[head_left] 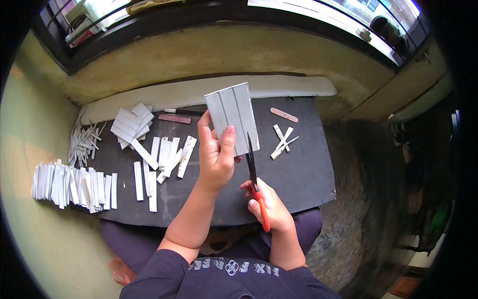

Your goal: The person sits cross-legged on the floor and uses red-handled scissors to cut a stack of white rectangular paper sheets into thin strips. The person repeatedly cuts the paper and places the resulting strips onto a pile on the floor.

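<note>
Pinched between thumb and fingers, a pale grey rectangular card sheet ruled with lengthwise lines (233, 118) stands upright in the left hand (216, 154), which is closed on its lower edge, the thumb lying across the sheet's front face. Just to the right, the right hand (266, 204) is closed around the orange handles of a pair of scissors with dark blades (255, 183); the blades point up and away from the person, their tip touching or just beside the lower right corner of the sheet, and whether the blades are parted cannot be told. Both hands hover over a dark flat board (298, 174) that lies across the person's lap. On the board to the left lie loose white cut strips (167, 157), some side by side, some crossing, with a fanned stack of wider white pieces (132, 124) behind them. Along the board's left edge and out past it runs a long row of white strips set close together (74, 184), and behind that row sits a heap of thin slivers (84, 142). To the right of the sheet a few short white strips (284, 140) lie crossed, and near the far edge rests a tan wooden stick (284, 114). A reddish flat bar (174, 118) lies near the far edge as well.
</note>
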